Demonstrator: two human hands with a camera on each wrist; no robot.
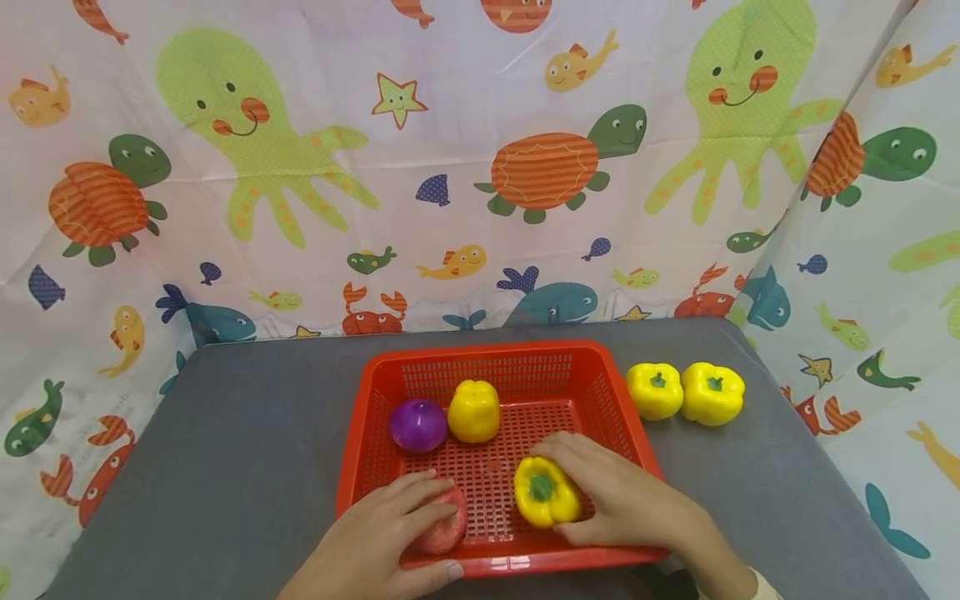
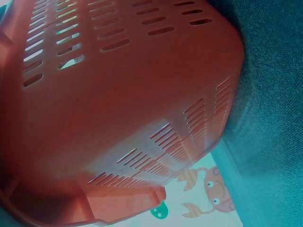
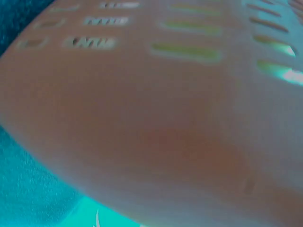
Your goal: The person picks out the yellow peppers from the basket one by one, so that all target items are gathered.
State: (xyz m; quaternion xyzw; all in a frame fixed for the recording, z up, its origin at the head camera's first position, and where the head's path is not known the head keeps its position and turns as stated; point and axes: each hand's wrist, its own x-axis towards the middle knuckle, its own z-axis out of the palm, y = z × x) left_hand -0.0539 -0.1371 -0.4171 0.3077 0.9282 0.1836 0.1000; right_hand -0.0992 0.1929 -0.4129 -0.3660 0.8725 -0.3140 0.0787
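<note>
Low in the head view, my left hand [image 1: 382,537] curls over a pinkish-red round fruit [image 1: 447,527] at the near left corner of the red basket [image 1: 487,357]. Its fingers cover much of the fruit, so the exact kind is hard to tell. At the near right, my right hand [image 1: 618,500] grips a yellow bell pepper [image 1: 546,493] from its right side, green stem facing up. Both wrist views show the perforated basket wall [image 2: 142,94] close up; neither hand's fingers appear there.
Inside the basket's far left part, a purple onion-like vegetable [image 1: 418,425] touches or nearly touches another yellow bell pepper [image 1: 474,412]. Two more yellow peppers [image 1: 655,392] sit side by side on the grey tabletop [image 1: 255,450], right of the basket. A printed curtain [image 1: 450,100] hangs behind.
</note>
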